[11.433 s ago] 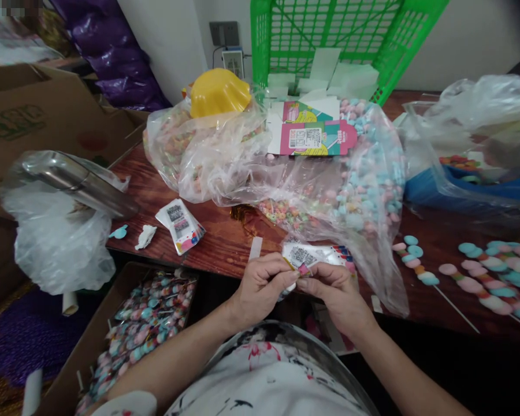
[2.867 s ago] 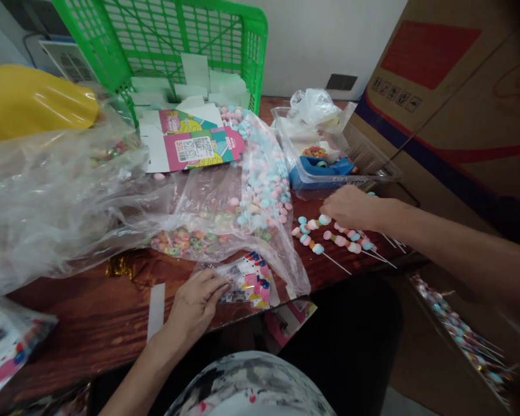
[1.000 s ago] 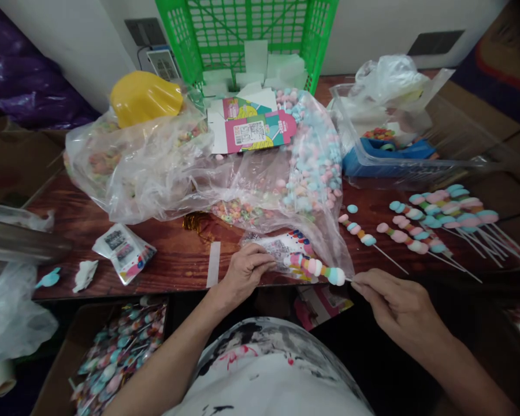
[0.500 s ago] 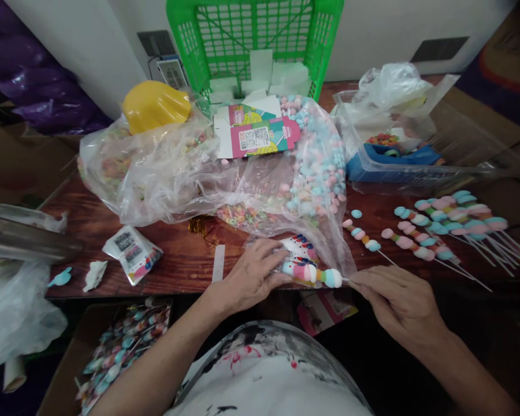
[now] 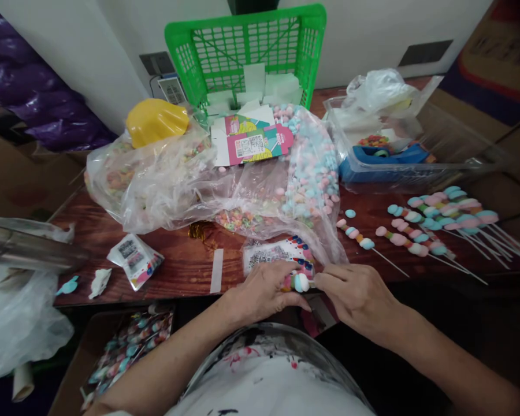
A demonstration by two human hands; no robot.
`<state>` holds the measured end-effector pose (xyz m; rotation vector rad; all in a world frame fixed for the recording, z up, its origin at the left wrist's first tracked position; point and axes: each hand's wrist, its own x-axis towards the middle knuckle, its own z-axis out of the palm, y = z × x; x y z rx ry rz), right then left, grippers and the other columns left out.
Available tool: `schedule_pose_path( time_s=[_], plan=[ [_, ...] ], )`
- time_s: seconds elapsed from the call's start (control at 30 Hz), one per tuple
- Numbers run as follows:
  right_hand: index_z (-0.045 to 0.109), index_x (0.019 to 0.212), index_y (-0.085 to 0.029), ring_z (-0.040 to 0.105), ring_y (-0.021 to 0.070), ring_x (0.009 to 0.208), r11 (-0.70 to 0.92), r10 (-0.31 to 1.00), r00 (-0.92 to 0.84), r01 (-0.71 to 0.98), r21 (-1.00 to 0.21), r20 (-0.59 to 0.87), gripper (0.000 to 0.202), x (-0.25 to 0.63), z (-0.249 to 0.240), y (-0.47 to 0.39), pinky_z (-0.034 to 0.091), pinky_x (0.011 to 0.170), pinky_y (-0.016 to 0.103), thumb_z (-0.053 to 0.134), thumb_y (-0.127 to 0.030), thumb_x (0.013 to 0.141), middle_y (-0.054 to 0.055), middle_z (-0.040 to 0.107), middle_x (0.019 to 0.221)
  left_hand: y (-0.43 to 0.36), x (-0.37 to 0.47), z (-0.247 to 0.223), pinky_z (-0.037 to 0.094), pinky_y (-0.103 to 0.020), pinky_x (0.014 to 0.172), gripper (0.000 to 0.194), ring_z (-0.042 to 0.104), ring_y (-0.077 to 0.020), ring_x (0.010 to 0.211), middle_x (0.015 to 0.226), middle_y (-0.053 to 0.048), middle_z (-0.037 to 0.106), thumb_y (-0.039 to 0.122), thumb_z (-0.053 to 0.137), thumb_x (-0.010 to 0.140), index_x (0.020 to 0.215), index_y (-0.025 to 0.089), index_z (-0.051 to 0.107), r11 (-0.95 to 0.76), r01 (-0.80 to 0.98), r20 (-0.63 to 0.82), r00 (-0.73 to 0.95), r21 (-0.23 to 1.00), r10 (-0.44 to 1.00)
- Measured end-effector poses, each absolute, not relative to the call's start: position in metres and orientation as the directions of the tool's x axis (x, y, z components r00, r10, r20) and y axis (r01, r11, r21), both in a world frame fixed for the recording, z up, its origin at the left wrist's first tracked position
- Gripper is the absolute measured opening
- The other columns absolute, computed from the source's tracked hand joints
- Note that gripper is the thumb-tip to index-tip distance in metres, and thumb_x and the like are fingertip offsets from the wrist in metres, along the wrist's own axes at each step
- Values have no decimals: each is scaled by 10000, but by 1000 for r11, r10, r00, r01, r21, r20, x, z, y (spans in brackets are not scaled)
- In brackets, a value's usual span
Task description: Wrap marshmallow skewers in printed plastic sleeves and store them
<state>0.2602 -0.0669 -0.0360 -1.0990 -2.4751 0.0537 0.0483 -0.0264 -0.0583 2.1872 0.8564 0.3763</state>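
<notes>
A marshmallow skewer [image 5: 301, 282] in pink, white and blue lies partly hidden in the curl of my left hand [image 5: 266, 294]. The fingers of that hand are closed round the skewer and the near edge of a printed clear plastic bag [image 5: 271, 252], on the table's front edge. How far the skewer sits inside the bag is hidden. My right hand [image 5: 355, 294] pinches the skewer's stick just behind the last marshmallow, close to my left fingertips. Right of the hands lies a loose marshmallow skewer [image 5: 359, 236], with a pile of more skewers [image 5: 468, 216] beyond.
Large clear bags of marshmallows [image 5: 314, 167] and cereal rings [image 5: 117, 173] cover the table's middle. Behind stands a green basket [image 5: 245, 20]; at right, a clear plastic tub [image 5: 398, 173]. A stack of printed bags [image 5: 135, 259] lies left. Below is a box of wrapped skewers [image 5: 130, 346].
My right hand has moved left with the stick, sliding the skewer farther into my left hand. Fewer marshmallows show now. The view has shifted slightly.
</notes>
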Motion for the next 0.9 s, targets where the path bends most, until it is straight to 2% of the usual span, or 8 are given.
schedule_pose_path(
  time_s=[0.13, 0.27, 0.33, 0.37, 0.43, 0.53, 0.7, 0.9],
  plan=[
    [617, 818, -162, 522, 112, 617, 749, 658, -632, 608, -264, 409, 231, 253, -28, -57, 358, 590, 256, 428, -30, 827, 15, 608, 704, -28, 52, -52, 429, -378, 947, 680, 558, -259, 1146, 1255, -105, 591, 491, 629, 797, 1383, 251, 380, -523, 428, 1, 773, 737, 634],
    [636, 856, -156, 514, 130, 637, 780, 608, -631, 588, -215, 482, 250, 256, -17, -48, 331, 605, 285, 414, -43, 842, 22, 606, 682, -23, 41, -37, 371, -442, 1024, 1121, 421, -315, 1292, 1419, -178, 423, 563, 741, 634, 1489, 223, 101, -540, 413, 47, 762, 733, 646],
    [645, 870, -163, 513, 132, 652, 774, 610, -615, 598, -209, 500, 245, 260, -12, -46, 324, 615, 293, 426, -56, 849, 22, 625, 691, -17, 31, -31, 381, -449, 1004, 1171, 431, -338, 1271, 1394, -181, 443, 562, 784, 563, 1480, 212, 146, -515, 458, 26, 728, 724, 685],
    [647, 873, -168, 512, 132, 657, 772, 607, -603, 602, -204, 517, 240, 262, -10, -45, 326, 624, 295, 434, -60, 850, 20, 633, 694, -15, 27, -29, 402, -433, 974, 1080, 480, -333, 1217, 1334, -159, 505, 532, 792, 572, 1450, 213, 251, -494, 484, -1, 714, 722, 700],
    [649, 864, -172, 511, 139, 672, 777, 591, -590, 601, -190, 550, 232, 263, -8, -44, 334, 638, 298, 446, -60, 843, 19, 640, 692, -13, 22, -28, 448, -352, 872, 710, 586, -274, 1024, 1102, -70, 637, 437, 780, 637, 1259, 210, 523, -441, 514, -76, 710, 736, 700],
    [640, 833, -165, 518, 155, 703, 793, 561, -598, 586, -164, 572, 233, 257, -12, -44, 350, 643, 297, 438, -51, 839, 34, 632, 695, -14, 27, -35, 428, -221, 688, 239, 564, -150, 743, 762, 39, 603, 296, 736, 702, 895, 175, 665, -325, 485, -149, 710, 812, 688],
    [601, 770, -164, 491, 145, 642, 806, 573, -685, 569, -161, 450, 268, 235, -23, -44, 323, 599, 281, 403, 16, 777, 27, 595, 682, -21, 42, -49, 362, -181, 595, 177, 452, -100, 645, 653, 59, 492, 275, 717, 689, 749, 135, 627, -222, 449, -149, 653, 865, 742],
    [579, 710, -185, 434, 132, 586, 786, 613, -741, 607, -116, 275, 221, 239, -9, -26, 220, 570, 292, 464, 0, 747, 0, 576, 648, -23, 31, -51, 377, -202, 643, 234, 473, -128, 711, 721, 43, 538, 206, 730, 640, 836, 149, 615, -177, 443, -185, 659, 879, 729]
  ],
)
